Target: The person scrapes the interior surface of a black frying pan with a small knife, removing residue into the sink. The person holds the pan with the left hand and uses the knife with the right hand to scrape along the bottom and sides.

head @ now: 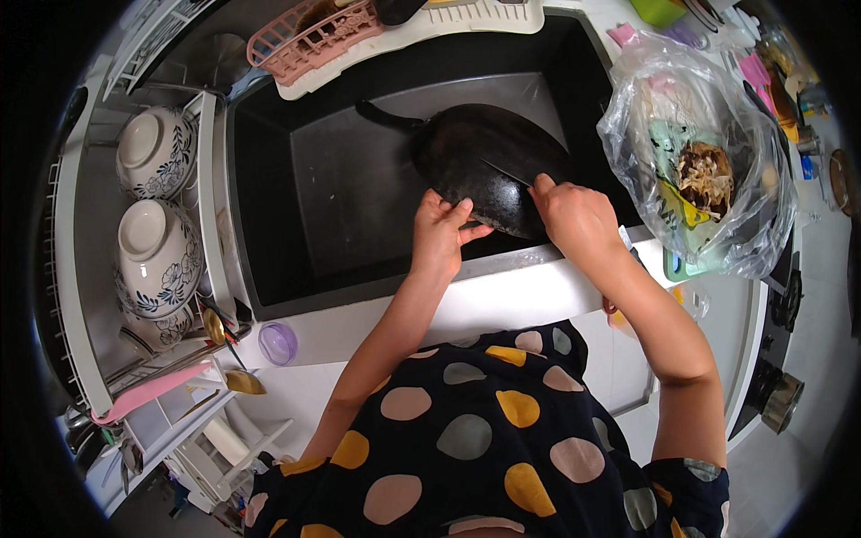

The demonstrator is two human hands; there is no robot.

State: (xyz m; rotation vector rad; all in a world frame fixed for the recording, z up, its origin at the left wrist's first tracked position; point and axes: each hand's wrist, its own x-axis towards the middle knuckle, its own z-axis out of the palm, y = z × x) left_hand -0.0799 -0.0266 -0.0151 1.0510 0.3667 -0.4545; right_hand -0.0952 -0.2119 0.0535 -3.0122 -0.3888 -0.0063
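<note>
A black wok (494, 151) is tilted in the dark sink (356, 222), its rounded, worn underside facing up and its handle (387, 118) pointing to the far left. My left hand (444, 232) grips the wok's near rim, thumb on the outside and the other fingers spread along the edge. In my right hand (575, 212) is a thin, dark, blade-like tool (506, 172), and it lies along the wok's underside. The fist hides the rest of the tool, so its exact kind is unclear.
A clear plastic bag (699, 87) of scraps stands right of the sink. Behind the sink is a pink basket (316, 40) on a cream drainboard (471, 17). Upturned patterned bowls (158, 262) sit in a left rack. A purple cup (278, 343) stands at the near-left edge.
</note>
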